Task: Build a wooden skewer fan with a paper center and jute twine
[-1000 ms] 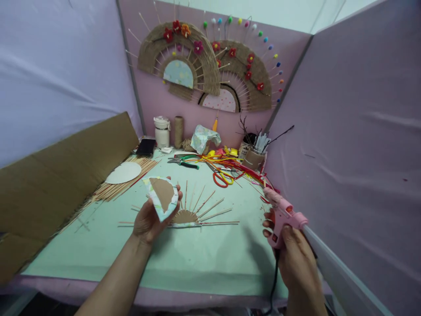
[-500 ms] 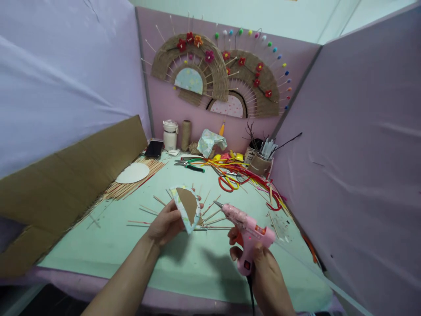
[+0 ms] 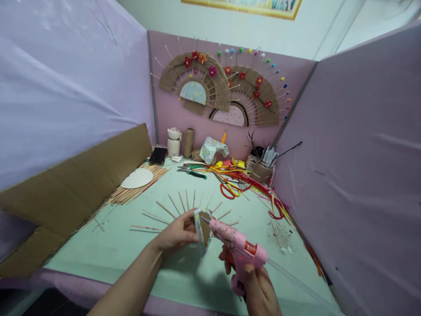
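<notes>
My left hand (image 3: 180,230) holds a half-round cardboard piece (image 3: 204,232) edged with pale floral fabric, tilted upright with its brown side towards the right. In my right hand (image 3: 251,281) is a pink glue gun (image 3: 238,245), fingers wrapped round its handle. The nozzle tip is at the upper part of the cardboard face; whether it touches cannot be made out. Thin wooden sticks (image 3: 166,210) fan out on the green tabletop behind and beside my left hand, their inner ends partly hidden by the hand and the piece.
A white oval (image 3: 137,178) rests on bundled sticks beside a long cardboard sheet (image 3: 82,164) at left. Pruners (image 3: 194,172), red-handled scissors (image 3: 227,191) and coloured strips lie farther back, near a pot (image 3: 261,172). Two decorated fans (image 3: 197,66) hang on the back panel.
The glue gun has moved left, bringing its nozzle to the cardboard piece. My left hand has moved right and turned the piece more edge-on. The camera view has tilted upward.
</notes>
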Demonstrator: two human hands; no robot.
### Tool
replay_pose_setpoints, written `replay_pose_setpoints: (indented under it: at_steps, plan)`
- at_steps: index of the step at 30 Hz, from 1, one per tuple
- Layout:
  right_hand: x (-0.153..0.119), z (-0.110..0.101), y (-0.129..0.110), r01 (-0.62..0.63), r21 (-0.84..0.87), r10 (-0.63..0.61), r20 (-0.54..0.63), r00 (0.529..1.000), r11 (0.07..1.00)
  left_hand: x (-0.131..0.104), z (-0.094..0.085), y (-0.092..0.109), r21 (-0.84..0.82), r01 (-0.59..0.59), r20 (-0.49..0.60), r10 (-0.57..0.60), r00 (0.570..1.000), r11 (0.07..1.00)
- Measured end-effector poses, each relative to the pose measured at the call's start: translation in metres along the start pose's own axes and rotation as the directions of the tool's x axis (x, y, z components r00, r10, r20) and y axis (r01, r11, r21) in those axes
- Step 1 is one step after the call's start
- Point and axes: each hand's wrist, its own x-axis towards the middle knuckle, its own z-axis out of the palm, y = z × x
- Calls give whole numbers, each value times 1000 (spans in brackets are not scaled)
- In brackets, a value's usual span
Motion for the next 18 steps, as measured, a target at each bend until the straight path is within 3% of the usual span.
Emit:
replay_pose_setpoints:
  at_steps: [6, 18]
  plan:
    - [5, 0, 2, 7, -8, -7, 37, 999, 1000, 0, -5, -3, 51, 38, 13, -39, 999, 998]
    - [6, -1, 1, 21, -71, -22, -9, 1000, 997, -1, -3, -3, 80, 58, -1, -58, 998, 995]
